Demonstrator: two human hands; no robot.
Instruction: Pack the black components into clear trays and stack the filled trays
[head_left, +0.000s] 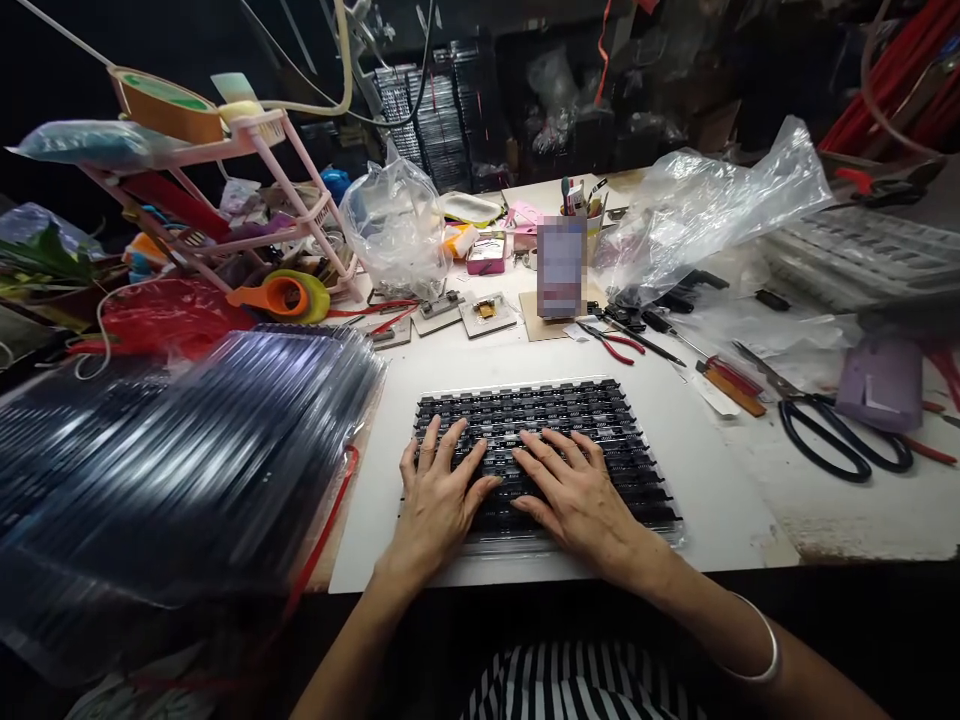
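Note:
A clear plastic tray (pixel 679 532) filled with rows of small black parts (pixel 517 400) lies on a white sheet in front of me. My left hand (pixel 442 490) rests palm down on the left part of the rows, its fingers spread. On the right part, my right hand (pixel 577 490) lies flat in the same way, fingers apart, with a bangle around that forearm. The two thumbs point at each other across the middle without touching. Neither hand is wrapped round anything.
A tall stack of filled trays (pixel 195 450) stands at the left, a red strap (pixel 326 530) beside it. Scissors (pixel 825 435) and red-handled pliers (pixel 619 348) lie to the right. Behind are a pink rack (pixel 292 150), plastic bags (pixel 394 225) and a blurred-out upright object (pixel 561 268).

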